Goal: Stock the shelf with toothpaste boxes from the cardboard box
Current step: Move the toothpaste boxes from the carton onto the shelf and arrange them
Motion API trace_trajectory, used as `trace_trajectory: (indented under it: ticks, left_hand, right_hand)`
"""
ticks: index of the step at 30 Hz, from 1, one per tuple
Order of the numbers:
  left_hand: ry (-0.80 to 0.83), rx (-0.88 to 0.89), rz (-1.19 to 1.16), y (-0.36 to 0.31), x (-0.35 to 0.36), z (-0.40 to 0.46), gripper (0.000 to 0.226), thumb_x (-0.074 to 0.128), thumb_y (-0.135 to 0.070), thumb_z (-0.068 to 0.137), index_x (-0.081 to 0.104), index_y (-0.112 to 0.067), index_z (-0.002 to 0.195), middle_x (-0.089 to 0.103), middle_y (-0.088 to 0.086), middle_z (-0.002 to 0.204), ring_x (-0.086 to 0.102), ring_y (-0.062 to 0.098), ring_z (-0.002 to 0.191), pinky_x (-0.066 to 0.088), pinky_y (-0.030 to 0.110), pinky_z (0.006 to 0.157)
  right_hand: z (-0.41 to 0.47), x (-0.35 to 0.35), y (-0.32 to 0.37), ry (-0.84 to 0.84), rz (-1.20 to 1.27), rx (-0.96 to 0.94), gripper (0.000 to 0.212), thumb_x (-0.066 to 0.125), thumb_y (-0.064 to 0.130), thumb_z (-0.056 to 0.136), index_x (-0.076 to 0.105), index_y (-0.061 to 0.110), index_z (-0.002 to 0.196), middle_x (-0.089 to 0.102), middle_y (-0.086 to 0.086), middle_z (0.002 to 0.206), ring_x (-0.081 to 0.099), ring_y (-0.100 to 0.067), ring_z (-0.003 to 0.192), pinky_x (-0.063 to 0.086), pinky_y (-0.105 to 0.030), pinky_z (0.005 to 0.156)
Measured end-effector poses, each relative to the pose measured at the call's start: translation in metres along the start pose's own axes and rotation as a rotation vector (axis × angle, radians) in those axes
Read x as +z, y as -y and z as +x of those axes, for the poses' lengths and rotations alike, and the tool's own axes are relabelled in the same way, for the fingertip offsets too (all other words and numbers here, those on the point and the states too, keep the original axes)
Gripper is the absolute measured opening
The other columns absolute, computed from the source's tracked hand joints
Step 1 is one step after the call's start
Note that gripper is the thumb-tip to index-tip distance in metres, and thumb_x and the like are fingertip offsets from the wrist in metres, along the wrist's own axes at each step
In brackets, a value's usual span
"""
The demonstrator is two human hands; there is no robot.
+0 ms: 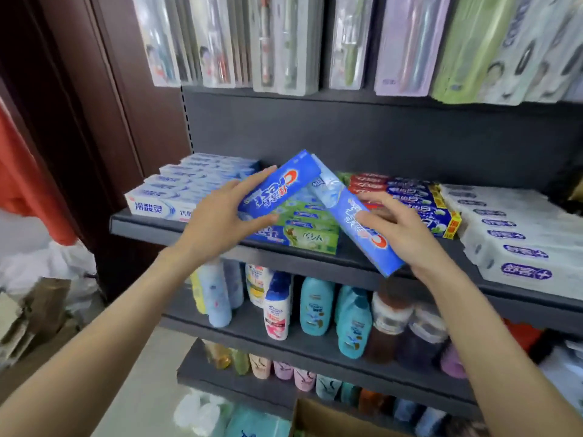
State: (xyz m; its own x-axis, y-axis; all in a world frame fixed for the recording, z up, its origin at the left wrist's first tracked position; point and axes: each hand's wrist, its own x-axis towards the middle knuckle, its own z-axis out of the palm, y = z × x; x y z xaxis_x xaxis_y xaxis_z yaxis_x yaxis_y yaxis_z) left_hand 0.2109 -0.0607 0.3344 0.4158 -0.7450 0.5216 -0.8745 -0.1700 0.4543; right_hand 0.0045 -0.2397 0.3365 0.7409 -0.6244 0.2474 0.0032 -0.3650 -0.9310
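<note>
My left hand (220,220) grips a blue toothpaste box (284,184), tilted up to the right above the dark shelf (176,230). A second blue toothpaste box (350,216) is held in my right hand (400,230); it slants down to the right, its lower end past the shelf's front edge. The two boxes meet at their upper ends. Under them lies a stack of green and blue toothpaste boxes (310,228). Only a corner of the cardboard box (318,417) shows at the bottom of the view.
White toothpaste boxes (176,190) fill the shelf's left end; red and blue boxes (407,192) and white packs (511,234) fill the right. Toothbrush packs (284,42) hang above. Shampoo bottles (315,305) stand on the lower shelves. A brown wall panel (104,121) flanks the left.
</note>
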Motion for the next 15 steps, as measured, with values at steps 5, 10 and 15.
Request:
trace_trajectory:
  ticks: [5, 10, 15]
  left_hand:
    - [-0.014, 0.227, 0.278, 0.05, -0.025, 0.073, 0.074, 0.051, -0.069, 0.07, 0.03, -0.05, 0.138, 0.057, 0.003, 0.097, 0.059, 0.028, 0.094, 0.05, 0.041, 0.074]
    - [-0.017, 0.31, 0.283, 0.089, -0.031, 0.114, 0.072, 0.073, -0.046, 0.074, 0.041, -0.041, 0.138, 0.059, 0.001, 0.1, 0.059, 0.026, 0.096, 0.044, 0.033, 0.071]
    - [0.042, 0.372, 0.267, 0.115, -0.018, 0.135, 0.071, 0.071, -0.049, 0.075, 0.039, -0.041, 0.139, 0.058, 0.0, 0.095, 0.06, 0.026, 0.09, 0.049, 0.037, 0.066]
  right_hand:
    - [0.05, 0.01, 0.017, -0.097, -0.098, 0.012, 0.021, 0.065, 0.017, 0.087, 0.062, 0.034, 0.1, 0.068, -0.002, 0.094, 0.063, -0.003, 0.073, 0.047, -0.014, 0.067]
    - [0.082, 0.03, 0.018, -0.192, -0.106, 0.08, 0.02, 0.06, 0.013, 0.089, 0.063, 0.026, 0.104, 0.065, 0.001, 0.09, 0.061, 0.004, 0.06, 0.045, -0.008, 0.056]
    - [0.093, 0.049, 0.011, -0.287, 0.133, 0.169, 0.032, 0.058, 0.015, 0.092, 0.055, 0.027, 0.121, 0.069, -0.001, 0.087, 0.066, -0.005, 0.058, 0.051, -0.017, 0.05]
